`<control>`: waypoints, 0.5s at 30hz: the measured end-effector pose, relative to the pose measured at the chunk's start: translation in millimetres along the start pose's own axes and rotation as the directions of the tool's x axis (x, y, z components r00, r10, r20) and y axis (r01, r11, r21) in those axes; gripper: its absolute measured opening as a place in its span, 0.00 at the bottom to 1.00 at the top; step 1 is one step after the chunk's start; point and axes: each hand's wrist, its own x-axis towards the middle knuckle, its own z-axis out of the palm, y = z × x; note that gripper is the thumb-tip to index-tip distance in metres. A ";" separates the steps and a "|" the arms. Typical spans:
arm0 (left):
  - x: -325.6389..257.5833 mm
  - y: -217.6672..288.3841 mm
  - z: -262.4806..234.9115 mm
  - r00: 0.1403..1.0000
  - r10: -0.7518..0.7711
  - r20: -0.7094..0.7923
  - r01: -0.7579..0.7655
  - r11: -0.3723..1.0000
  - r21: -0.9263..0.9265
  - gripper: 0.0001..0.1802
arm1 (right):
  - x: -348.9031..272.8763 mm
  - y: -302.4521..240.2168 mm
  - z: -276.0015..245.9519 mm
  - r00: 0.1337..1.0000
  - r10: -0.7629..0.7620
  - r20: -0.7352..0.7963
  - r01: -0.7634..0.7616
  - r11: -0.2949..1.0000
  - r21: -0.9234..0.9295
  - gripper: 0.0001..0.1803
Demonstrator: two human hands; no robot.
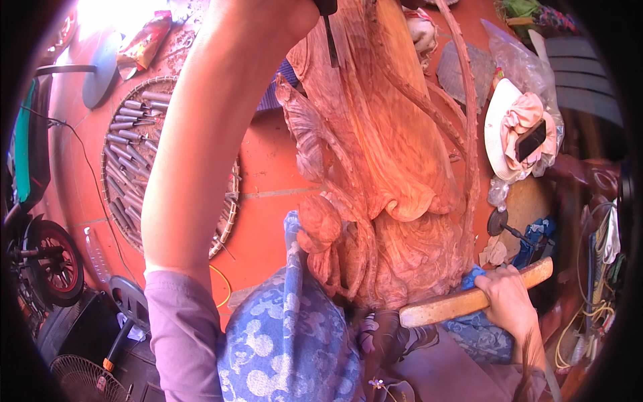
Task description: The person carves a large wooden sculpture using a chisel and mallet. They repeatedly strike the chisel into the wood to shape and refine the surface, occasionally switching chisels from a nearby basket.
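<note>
Reddish wood carving (388,167), upright at centre. Left hand (295,13) fisted around a chisel (330,40) set against its top; right hand (509,298) wrapped around a wooden mallet (462,301) near its base. Round basket (134,161) of chisels at left.

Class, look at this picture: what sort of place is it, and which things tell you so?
Probably a woodcarver's workshop. A large carved wooden sculpture stands in the middle, a round woven tray holds many chisels, and the right hand holds a wooden mallet.
</note>
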 end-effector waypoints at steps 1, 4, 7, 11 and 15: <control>1.6 -0.4 -0.9 1.000 0.000 0.002 0.000 1.000 0.010 0.30 | 0.5 0.7 0.8 1.000 -0.002 -0.002 0.002 1.000 0.000 0.13; 0.6 0.4 6.3 0.999 0.015 0.036 -0.015 1.000 0.015 0.30 | 1.0 0.5 1.6 1.000 0.000 -0.004 0.000 1.000 -0.002 0.13; 1.5 -2.9 11.9 0.998 0.025 0.051 -0.028 0.998 0.048 0.30 | -0.5 -0.9 2.6 1.000 0.003 -0.021 -0.003 1.000 -0.012 0.13; -0.7 3.6 22.9 0.999 -0.007 -0.034 0.010 0.997 0.072 0.31 | -2.9 0.7 -7.3 1.000 -0.027 -0.011 0.027 1.000 0.008 0.15; 3.9 -7.9 9.9 0.998 -0.045 -0.041 0.046 0.999 0.025 0.31 | -5.3 5.0 -42.7 0.977 -0.052 -0.208 0.074 0.992 0.099 0.20</control>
